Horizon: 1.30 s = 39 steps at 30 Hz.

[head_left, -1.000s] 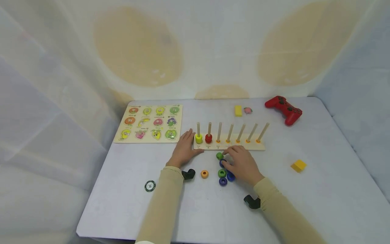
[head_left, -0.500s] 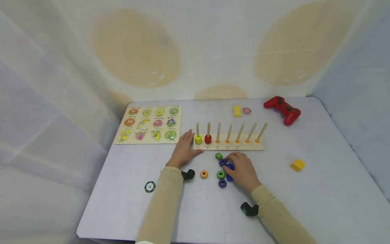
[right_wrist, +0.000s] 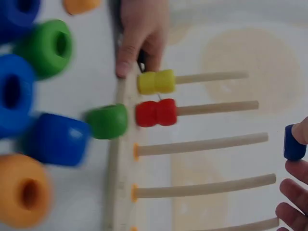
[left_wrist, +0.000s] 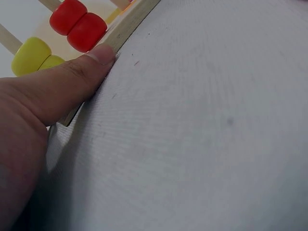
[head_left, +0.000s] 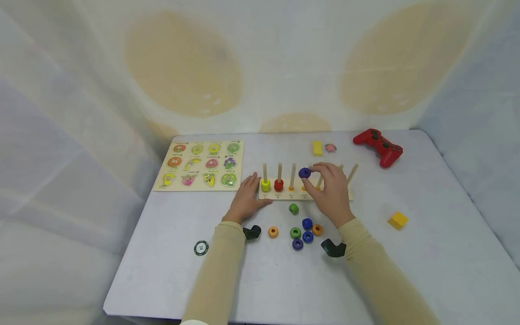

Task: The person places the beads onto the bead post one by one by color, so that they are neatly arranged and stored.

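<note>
My right hand pinches a dark purple bead between thumb and fingers, raised near the peg tops of a wooden peg board. In the right wrist view that bead is clear of the pegs. Yellow beads sit on the leftmost peg and red beads on the second. The other pegs in sight are bare; the right hand partly hides some. My left hand rests at the board's left end, fingers straight along it. Its thumb lies against the front edge.
In front of the board lie a green bead and several blue, green, purple and orange beads. A fruit puzzle board is at left, a poker chip nearer. A red game controller and yellow blocks stand right and behind.
The right hand has picked the purple bead out of the loose group and raised it up and forward to the pegs. The left hand has stayed at the board's end.
</note>
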{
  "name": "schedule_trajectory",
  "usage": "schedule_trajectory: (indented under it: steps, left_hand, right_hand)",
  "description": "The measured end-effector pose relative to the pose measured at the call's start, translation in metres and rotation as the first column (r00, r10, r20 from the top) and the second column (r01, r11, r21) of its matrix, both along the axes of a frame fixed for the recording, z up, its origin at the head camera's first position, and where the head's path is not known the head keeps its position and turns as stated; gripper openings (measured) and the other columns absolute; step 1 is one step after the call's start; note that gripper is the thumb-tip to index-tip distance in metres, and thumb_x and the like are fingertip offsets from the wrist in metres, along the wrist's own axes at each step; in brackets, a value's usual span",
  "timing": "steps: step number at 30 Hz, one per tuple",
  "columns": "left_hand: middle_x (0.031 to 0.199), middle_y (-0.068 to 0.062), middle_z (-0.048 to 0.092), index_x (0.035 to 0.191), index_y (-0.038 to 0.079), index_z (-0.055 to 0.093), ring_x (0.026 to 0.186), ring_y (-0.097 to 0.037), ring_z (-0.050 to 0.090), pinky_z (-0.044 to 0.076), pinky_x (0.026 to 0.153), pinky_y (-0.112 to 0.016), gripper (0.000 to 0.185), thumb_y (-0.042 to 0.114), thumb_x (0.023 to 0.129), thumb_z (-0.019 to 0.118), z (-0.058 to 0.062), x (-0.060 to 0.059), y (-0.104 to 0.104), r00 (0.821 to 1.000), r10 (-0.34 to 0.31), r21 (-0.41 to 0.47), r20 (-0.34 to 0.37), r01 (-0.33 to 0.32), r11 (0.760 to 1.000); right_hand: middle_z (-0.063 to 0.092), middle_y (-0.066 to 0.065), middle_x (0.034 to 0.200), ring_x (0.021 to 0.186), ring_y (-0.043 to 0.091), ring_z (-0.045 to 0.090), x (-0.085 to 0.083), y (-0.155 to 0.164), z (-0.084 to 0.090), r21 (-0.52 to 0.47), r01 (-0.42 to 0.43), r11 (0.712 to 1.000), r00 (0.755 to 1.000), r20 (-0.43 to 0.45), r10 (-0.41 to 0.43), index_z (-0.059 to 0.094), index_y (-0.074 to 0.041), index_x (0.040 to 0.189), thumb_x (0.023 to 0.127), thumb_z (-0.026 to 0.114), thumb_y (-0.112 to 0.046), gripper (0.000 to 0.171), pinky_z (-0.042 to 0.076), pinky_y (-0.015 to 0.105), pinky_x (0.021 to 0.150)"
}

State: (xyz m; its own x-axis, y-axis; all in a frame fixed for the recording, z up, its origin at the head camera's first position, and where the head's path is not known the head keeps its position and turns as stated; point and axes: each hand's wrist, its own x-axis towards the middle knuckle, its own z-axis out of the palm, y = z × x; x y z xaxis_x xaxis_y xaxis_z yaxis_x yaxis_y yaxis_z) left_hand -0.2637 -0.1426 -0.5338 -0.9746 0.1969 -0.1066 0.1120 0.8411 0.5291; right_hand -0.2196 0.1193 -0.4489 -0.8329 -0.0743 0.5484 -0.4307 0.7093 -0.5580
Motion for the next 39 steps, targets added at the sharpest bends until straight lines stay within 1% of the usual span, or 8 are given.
schedule_trajectory:
  steps: [3, 6, 12, 15, 22, 31, 35, 39]
  left_hand:
    - [0.174, 0.002, 0.013, 0.162, 0.018, 0.028, 0.161, -0.024, 0.012, 0.016, 0.133, -0.044, 0.097, 0.057, 0.086, 0.075, -0.001, 0.0, 0.001, 1.0, -0.002, -0.002, 0.003, 0.002, 1.0]
    - [0.174, 0.002, 0.013, 0.162, 0.019, 0.029, 0.161, -0.024, 0.012, 0.016, 0.133, -0.043, 0.097, 0.057, 0.086, 0.075, -0.001, 0.001, 0.002, 1.0, -0.004, -0.007, 0.005, 0.004, 1.0]
    - [0.174, 0.001, 0.013, 0.162, 0.017, 0.028, 0.161, -0.024, 0.012, 0.016, 0.133, -0.043, 0.098, 0.058, 0.087, 0.075, 0.001, 0.001, 0.004, 1.0, -0.022, -0.017, 0.008, 0.022, 1.0]
    - [0.174, 0.001, 0.013, 0.162, 0.017, 0.028, 0.161, -0.024, 0.012, 0.016, 0.133, -0.042, 0.098, 0.058, 0.087, 0.074, 0.001, 0.001, 0.005, 1.0, -0.023, -0.024, 0.005, 0.024, 0.999]
    - [0.174, 0.001, 0.012, 0.163, 0.017, 0.027, 0.161, -0.023, 0.011, 0.015, 0.133, -0.04, 0.098, 0.058, 0.087, 0.074, 0.001, 0.0, 0.005, 1.0, -0.028, -0.034, 0.009, 0.028, 0.999]
    - [0.174, 0.002, 0.011, 0.163, 0.018, 0.026, 0.161, -0.023, 0.01, 0.014, 0.133, -0.041, 0.099, 0.058, 0.087, 0.074, 0.002, 0.001, 0.003, 1.0, -0.018, -0.022, 0.015, 0.018, 1.0]
    - [0.174, 0.002, 0.012, 0.163, 0.018, 0.027, 0.161, -0.023, 0.011, 0.014, 0.133, -0.042, 0.098, 0.057, 0.087, 0.075, 0.002, 0.001, 0.002, 1.0, -0.012, -0.015, 0.007, 0.012, 1.0]
    - [0.174, 0.002, 0.012, 0.163, 0.018, 0.027, 0.161, -0.022, 0.01, 0.014, 0.133, -0.042, 0.097, 0.057, 0.087, 0.074, 0.003, 0.001, 0.002, 1.0, -0.008, -0.015, 0.011, 0.008, 1.0]
  right_hand:
    - [0.065, 0.016, 0.125, 0.123, 0.038, 0.055, -0.014, -0.003, 0.012, 0.048, -0.001, 0.999, 1.0, -0.012, 0.002, 0.07, -0.003, 0.112, 0.089, 0.079, -0.024, 0.032, 0.043, 0.056, 0.104]
    - [0.065, 0.016, 0.126, 0.124, 0.038, 0.055, -0.023, -0.006, 0.019, 0.109, -0.001, 0.994, 1.0, 0.007, 0.0, 0.07, -0.004, 0.111, 0.09, 0.078, -0.027, 0.033, 0.044, 0.057, 0.103]
    - [0.065, 0.017, 0.128, 0.125, 0.038, 0.055, -0.027, -0.01, 0.023, 0.171, 0.008, 0.985, 0.996, 0.084, -0.023, 0.071, -0.004, 0.11, 0.091, 0.076, -0.031, 0.034, 0.046, 0.059, 0.104]
    - [0.065, 0.017, 0.129, 0.125, 0.038, 0.055, -0.028, -0.01, 0.023, 0.183, 0.013, 0.983, 0.995, 0.097, -0.031, 0.071, -0.004, 0.112, 0.091, 0.076, -0.031, 0.034, 0.046, 0.059, 0.103]
    - [0.064, 0.016, 0.129, 0.125, 0.037, 0.054, -0.026, -0.01, 0.024, 0.181, 0.01, 0.983, 0.994, 0.107, -0.03, 0.072, -0.007, 0.117, 0.091, 0.076, -0.03, 0.035, 0.046, 0.058, 0.102]
    - [0.064, 0.015, 0.13, 0.128, 0.037, 0.053, -0.024, -0.01, 0.026, 0.168, 0.014, 0.986, 0.988, 0.151, -0.039, 0.071, -0.008, 0.117, 0.092, 0.075, -0.029, 0.033, 0.044, 0.059, 0.106]
    - [0.064, 0.016, 0.129, 0.127, 0.038, 0.053, -0.023, -0.008, 0.024, 0.141, -0.001, 0.99, 0.99, 0.14, -0.019, 0.071, -0.007, 0.116, 0.093, 0.075, -0.026, 0.031, 0.042, 0.059, 0.108]
    - [0.065, 0.017, 0.13, 0.129, 0.039, 0.052, -0.017, -0.005, 0.02, 0.096, -0.022, 0.995, 0.994, 0.109, 0.011, 0.071, -0.005, 0.114, 0.093, 0.075, -0.022, 0.027, 0.04, 0.059, 0.113]
